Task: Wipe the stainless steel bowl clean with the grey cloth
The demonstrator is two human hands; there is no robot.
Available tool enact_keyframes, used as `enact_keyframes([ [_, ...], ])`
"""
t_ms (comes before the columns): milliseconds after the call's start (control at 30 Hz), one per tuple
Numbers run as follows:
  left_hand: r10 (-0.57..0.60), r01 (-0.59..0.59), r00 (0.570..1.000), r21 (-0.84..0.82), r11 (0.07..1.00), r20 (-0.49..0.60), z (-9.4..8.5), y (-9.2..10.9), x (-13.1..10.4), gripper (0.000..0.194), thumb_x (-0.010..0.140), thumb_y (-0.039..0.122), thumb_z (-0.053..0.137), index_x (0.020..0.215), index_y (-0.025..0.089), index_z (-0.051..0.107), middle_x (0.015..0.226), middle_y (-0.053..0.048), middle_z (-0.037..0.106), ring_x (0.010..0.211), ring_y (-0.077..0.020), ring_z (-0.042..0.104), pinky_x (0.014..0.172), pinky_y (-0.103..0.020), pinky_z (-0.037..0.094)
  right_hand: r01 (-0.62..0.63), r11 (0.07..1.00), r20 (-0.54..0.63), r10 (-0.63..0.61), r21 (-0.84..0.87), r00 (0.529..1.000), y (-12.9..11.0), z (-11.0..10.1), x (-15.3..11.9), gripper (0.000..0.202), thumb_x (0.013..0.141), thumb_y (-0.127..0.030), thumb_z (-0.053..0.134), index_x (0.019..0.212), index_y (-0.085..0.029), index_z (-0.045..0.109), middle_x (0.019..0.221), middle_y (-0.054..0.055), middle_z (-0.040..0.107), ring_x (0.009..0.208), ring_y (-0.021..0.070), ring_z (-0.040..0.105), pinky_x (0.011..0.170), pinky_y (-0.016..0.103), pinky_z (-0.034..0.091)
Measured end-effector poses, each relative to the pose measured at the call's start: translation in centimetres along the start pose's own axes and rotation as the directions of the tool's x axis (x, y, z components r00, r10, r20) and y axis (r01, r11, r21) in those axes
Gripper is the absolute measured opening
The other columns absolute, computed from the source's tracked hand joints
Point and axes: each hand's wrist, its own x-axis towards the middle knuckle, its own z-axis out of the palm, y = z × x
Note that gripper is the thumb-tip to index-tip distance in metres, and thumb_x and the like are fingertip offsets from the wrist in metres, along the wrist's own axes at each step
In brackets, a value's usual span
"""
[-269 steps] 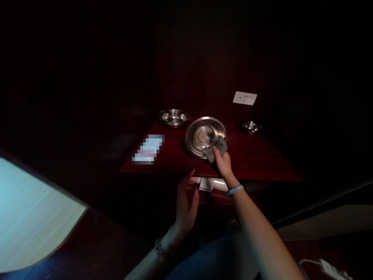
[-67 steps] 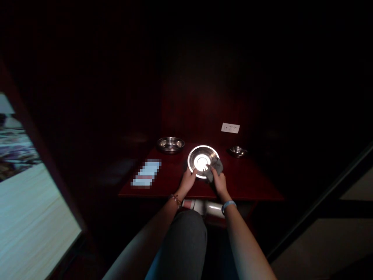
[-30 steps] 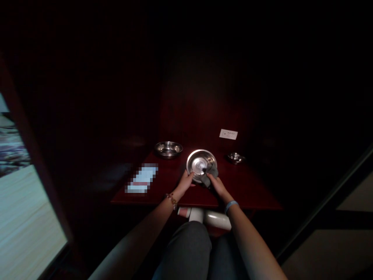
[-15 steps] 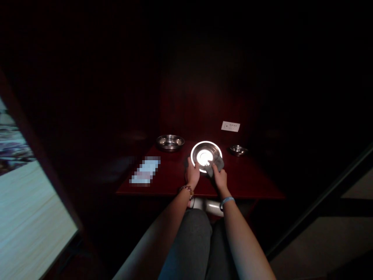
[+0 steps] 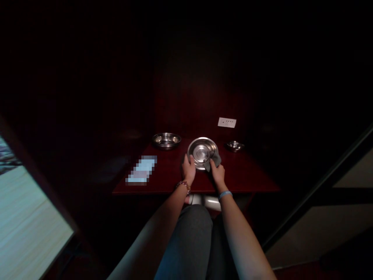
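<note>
A shiny metal bowl (image 5: 201, 146) is held up over the dark red table, its inside tilted toward me. My left hand (image 5: 189, 170) grips its lower left rim, thumb on the inner side and the other fingers hidden behind. In my right hand (image 5: 217, 174) is a bunched grey cloth (image 5: 215, 158), pressed against the bowl's lower right rim and inner wall. A wider metal basin (image 5: 166, 146) rests at the back left of the table. To the right of the held bowl sits a small metal bowl (image 5: 235, 146).
The dark red table (image 5: 166, 182) ends at a front edge just beyond my knees. A blurred-out flat pale item (image 5: 142, 170) lies on its left side. A white socket plate (image 5: 227, 122) is on the back wall. At far left is a light wooden surface (image 5: 32, 221).
The bright glare in the held bowl has faded, so its inside shows clearly. The whole view has shifted slightly; both hands keep their hold on bowl and cloth.
</note>
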Motion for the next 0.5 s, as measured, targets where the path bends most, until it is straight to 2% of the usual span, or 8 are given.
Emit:
enact_keyframes([
  [100, -0.003, 0.003, 0.998, -0.002, 1.000, -0.057, -0.06, 0.33, 0.00, 0.046, 0.095, 0.049, 0.037, 0.121, 0.017, 0.059, 0.113, -0.013, 0.070, 0.101, -0.0236, 0.067, 0.089, -0.031, 0.048, -0.013, 0.999, -0.022, 0.012, -0.037, 1.000, -0.01, -0.04, -0.01, 0.055, 0.082, -0.057, 0.056, 0.097, -0.008, 0.077, 0.095, 0.020, 0.075, 0.096, 0.0311, 0.071, 0.078, 0.031, 0.050],
  [200, -0.014, 0.014, 1.000, -0.004, 1.000, -0.024, -0.06, 0.58, -0.12, 0.046, 0.095, 0.051, 0.037, 0.116, 0.018, 0.062, 0.115, -0.014, 0.070, 0.105, -0.0247, 0.066, 0.091, -0.032, 0.047, -0.006, 0.999, -0.015, 0.005, -0.032, 1.000, -0.04, -0.04, -0.01, 0.054, 0.083, -0.056, 0.055, 0.097, -0.009, 0.077, 0.096, 0.020, 0.075, 0.097, 0.0308, 0.071, 0.079, 0.030, 0.050],
  [400, -0.042, 0.040, 0.999, 0.048, 0.998, 0.032, 0.04, 0.51, -0.35, 0.041, 0.084, 0.045, 0.062, 0.112, 0.017, 0.064, 0.111, -0.015, 0.072, 0.104, -0.0269, 0.068, 0.088, -0.034, 0.049, -0.009, 0.999, -0.003, 0.009, -0.053, 1.000, -0.17, -0.16, 0.01, 0.053, 0.083, -0.055, 0.055, 0.093, -0.008, 0.077, 0.095, 0.022, 0.075, 0.096, 0.0313, 0.071, 0.078, 0.030, 0.050],
  [500, -0.016, 0.016, 0.998, 0.000, 1.000, 0.064, 0.03, 0.49, -0.33, 0.037, 0.083, 0.039, 0.064, 0.111, 0.015, 0.065, 0.111, -0.015, 0.072, 0.105, -0.0260, 0.067, 0.091, -0.034, 0.049, -0.012, 1.000, 0.055, 0.012, 0.010, 0.998, -0.09, -0.28, 0.05, 0.052, 0.083, -0.055, 0.056, 0.091, -0.008, 0.077, 0.090, 0.018, 0.076, 0.091, 0.0288, 0.072, 0.074, 0.028, 0.050],
])
